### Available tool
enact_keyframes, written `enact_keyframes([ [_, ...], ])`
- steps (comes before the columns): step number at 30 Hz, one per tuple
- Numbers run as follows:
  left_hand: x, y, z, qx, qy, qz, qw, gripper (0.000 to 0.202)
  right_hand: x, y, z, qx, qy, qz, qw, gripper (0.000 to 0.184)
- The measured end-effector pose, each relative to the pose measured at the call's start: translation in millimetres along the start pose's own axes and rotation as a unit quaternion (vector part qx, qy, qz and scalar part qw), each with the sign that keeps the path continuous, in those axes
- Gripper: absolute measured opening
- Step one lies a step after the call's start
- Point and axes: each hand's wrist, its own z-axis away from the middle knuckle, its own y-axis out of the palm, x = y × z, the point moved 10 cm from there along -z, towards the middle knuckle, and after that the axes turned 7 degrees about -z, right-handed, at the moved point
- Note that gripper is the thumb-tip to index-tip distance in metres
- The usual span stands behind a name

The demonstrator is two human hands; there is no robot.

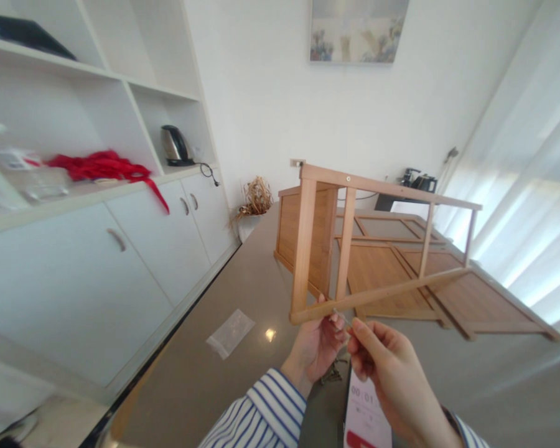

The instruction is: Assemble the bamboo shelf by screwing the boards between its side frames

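Observation:
A wooden frame with crossbars stands on its long edge, joined at its near end to a wooden panel. My left hand is closed around the lower rail near its corner, some fingertips showing behind it. Between the thumb and fingers of my right hand is a thin metal rod, its tip at the rail. Whether the rod is a hex key or a long bolt I cannot tell. Below my hands lie several small metal screws, partly hidden by my left hand.
A phone showing a timer lies under my right wrist. A clear plastic bag is on the grey table to the left. More wooden panels lie behind the frame. White cabinets line the left side, a kettle on their shelf.

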Motion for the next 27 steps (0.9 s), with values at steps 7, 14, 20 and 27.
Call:
enact_keyframes([
  [7,-1.8,2.0,1.7,-0.002,0.009,-0.004,1.0,0.035,7.1,0.6,-2.2,0.044,0.002,0.079,0.996,0.039],
  [14,-11.9,10.0,5.8,0.008,0.063,-0.006,0.998,0.022,65.3,16.2,5.6,0.117,-0.264,0.434,0.853,0.021],
  [20,-9.2,10.5,3.2,0.028,0.049,0.011,0.998,0.023,78.1,60.8,50.3,0.204,-0.524,0.665,0.491,0.019],
  [27,-6.8,10.4,2.3,0.032,0.036,0.011,0.999,0.026,61.7,70.1,60.2,0.224,-0.563,0.736,0.302,0.019],
])
